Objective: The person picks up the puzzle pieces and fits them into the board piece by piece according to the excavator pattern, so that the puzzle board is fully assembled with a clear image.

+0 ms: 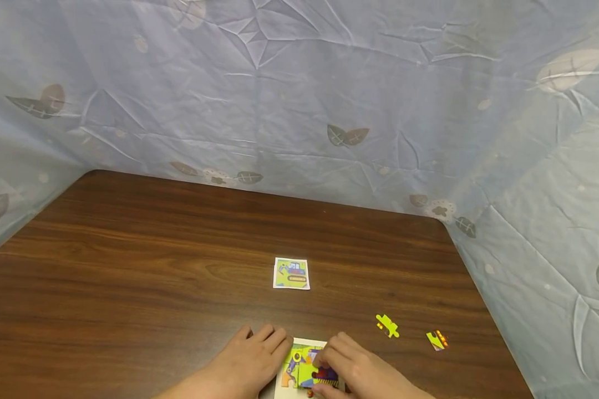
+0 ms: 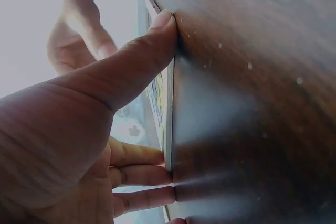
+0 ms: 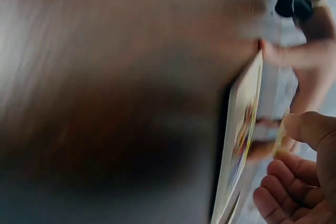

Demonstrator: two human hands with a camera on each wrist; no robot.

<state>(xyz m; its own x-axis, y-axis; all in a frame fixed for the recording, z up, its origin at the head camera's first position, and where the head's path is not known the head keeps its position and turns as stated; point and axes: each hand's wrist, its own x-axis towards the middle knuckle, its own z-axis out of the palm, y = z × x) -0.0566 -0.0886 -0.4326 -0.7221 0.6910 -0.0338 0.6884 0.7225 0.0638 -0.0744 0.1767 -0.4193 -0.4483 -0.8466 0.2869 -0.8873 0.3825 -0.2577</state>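
A small puzzle board (image 1: pixel 308 342) with a pale frame lies at the table's near edge, partly filled with lime-green, blue and purple pieces. My left hand (image 1: pixel 252 357) rests along its left side. In the left wrist view, the straight thumb (image 2: pixel 142 51) and fingers of that hand touch the board's edge. Over the board's right part, my right hand (image 1: pixel 359 368) pinches a puzzle piece (image 3: pixel 280 139) between thumb and forefinger. The held piece is tilted up off the board in the right wrist view, and its picture side is mostly hidden there.
Two loose puzzle pieces, one lime-green (image 1: pixel 389 326) and one green with orange (image 1: pixel 436 340), lie right of the board. A square picture card (image 1: pixel 292 274) of a digger lies beyond it. Pale leaf-print curtains (image 1: pixel 299 100) surround the dark wooden table (image 1: pixel 130 266).
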